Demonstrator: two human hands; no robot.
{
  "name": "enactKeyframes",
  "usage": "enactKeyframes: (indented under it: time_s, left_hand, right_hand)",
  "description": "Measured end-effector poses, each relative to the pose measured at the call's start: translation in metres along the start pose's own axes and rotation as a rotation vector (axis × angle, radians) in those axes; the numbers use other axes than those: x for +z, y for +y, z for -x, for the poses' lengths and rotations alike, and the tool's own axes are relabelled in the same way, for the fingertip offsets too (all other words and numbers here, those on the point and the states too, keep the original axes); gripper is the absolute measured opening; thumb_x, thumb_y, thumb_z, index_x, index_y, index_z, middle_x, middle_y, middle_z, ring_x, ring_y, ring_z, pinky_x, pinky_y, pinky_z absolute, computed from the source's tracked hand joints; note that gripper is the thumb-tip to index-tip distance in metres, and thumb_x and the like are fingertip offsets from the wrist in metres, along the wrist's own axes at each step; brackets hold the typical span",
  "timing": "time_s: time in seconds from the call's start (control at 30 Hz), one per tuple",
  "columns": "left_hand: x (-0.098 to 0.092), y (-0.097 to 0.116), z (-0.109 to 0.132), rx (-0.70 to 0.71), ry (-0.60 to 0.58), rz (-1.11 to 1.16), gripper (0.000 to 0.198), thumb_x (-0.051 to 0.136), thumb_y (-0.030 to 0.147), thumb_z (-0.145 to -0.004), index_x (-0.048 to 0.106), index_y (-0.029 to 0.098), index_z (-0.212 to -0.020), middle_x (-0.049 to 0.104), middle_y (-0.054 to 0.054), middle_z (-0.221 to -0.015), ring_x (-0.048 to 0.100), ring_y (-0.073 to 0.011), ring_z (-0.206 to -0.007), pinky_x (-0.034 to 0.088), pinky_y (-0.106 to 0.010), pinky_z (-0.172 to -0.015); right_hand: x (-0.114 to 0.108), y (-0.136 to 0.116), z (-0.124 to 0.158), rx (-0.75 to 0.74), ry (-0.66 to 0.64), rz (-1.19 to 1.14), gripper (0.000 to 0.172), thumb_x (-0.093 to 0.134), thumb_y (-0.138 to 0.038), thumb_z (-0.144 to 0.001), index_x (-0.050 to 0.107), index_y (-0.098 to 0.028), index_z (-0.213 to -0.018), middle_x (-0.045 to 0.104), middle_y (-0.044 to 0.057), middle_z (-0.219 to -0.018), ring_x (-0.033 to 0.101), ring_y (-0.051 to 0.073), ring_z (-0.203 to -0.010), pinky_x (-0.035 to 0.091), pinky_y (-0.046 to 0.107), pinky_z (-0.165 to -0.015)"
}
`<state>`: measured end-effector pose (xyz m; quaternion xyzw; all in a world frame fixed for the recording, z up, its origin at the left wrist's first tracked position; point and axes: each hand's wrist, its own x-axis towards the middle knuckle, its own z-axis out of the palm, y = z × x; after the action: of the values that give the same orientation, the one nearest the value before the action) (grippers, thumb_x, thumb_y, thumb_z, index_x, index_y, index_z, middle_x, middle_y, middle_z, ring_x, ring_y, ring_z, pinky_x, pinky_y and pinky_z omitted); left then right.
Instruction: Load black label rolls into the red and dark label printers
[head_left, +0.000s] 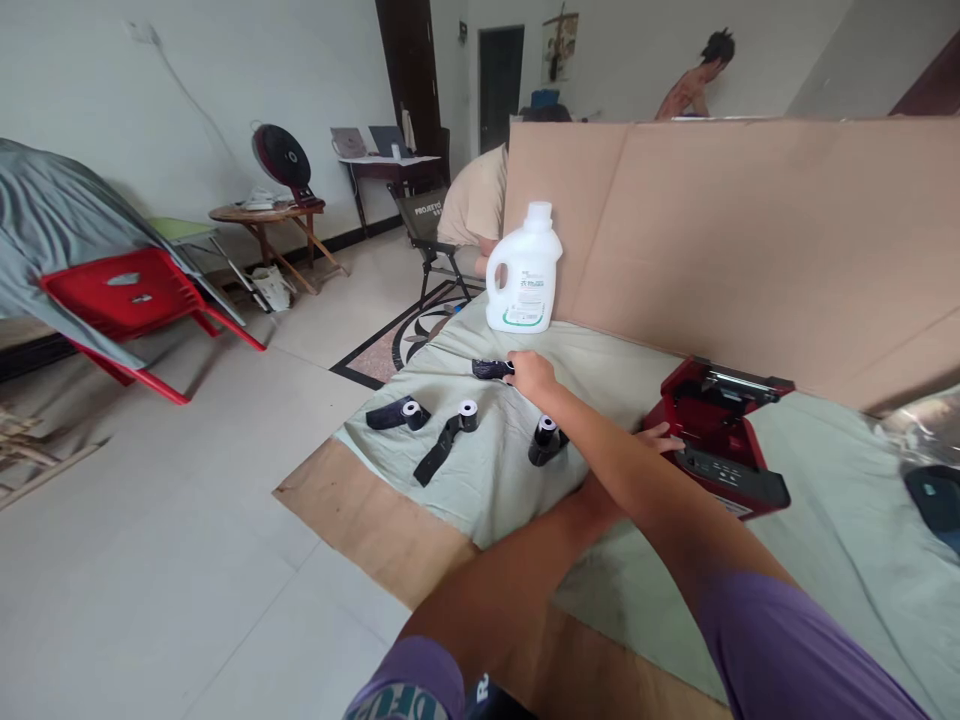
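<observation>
Head view: right hand (pixel 534 377) grips a roll (pixel 489 369) at centre, left hand (pixel 661 439) lays spread fingers on the box (pixel 724 480) toward four o'clock, and uncrossing the arms (pixel 637 465) could topple the five-o'clock roll (pixel 543 443).

Right arm (pixel 645 472) crosses over left arm (pixel 517 585); right fingers (pixel 512 366) curled

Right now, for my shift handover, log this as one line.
right hand: holding black roll; left hand: against red device, lid open; arms: crossed; white jug: upright
</observation>
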<state>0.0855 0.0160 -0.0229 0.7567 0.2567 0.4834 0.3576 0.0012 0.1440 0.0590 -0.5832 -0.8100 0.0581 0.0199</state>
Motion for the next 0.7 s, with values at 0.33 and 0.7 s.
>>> enactKeyframes:
  time_s: [0.33,0.7]
  left_hand:
    - [0.0,0.006,0.002,-0.021,0.034,-0.053,0.049,0.075,0.027,-0.084,0.059,0.028,-0.13,0.05,-0.007,-0.151,0.046,-0.0237,-0.142,0.036,-0.04,-0.124]
    - [-0.013,0.03,0.005,-0.05,0.028,-0.072,0.049,0.071,0.024,-0.087,0.057,0.026,-0.133,0.047,-0.009,-0.154,0.047,-0.0241,-0.141,0.04,-0.039,-0.119]
  right_hand:
    - [-0.036,-0.014,0.04,-0.343,-0.007,-0.264,0.056,0.068,-0.037,-0.085,0.058,-0.029,-0.14,0.066,0.006,-0.133,0.063,0.026,-0.117,0.047,0.029,-0.091]
    - [0.002,-0.024,0.067,-0.596,0.018,-0.667,0.035,0.059,-0.005,-0.074,0.072,-0.021,-0.102,0.075,0.002,-0.106,0.067,0.017,-0.097,0.045,0.025,-0.08]
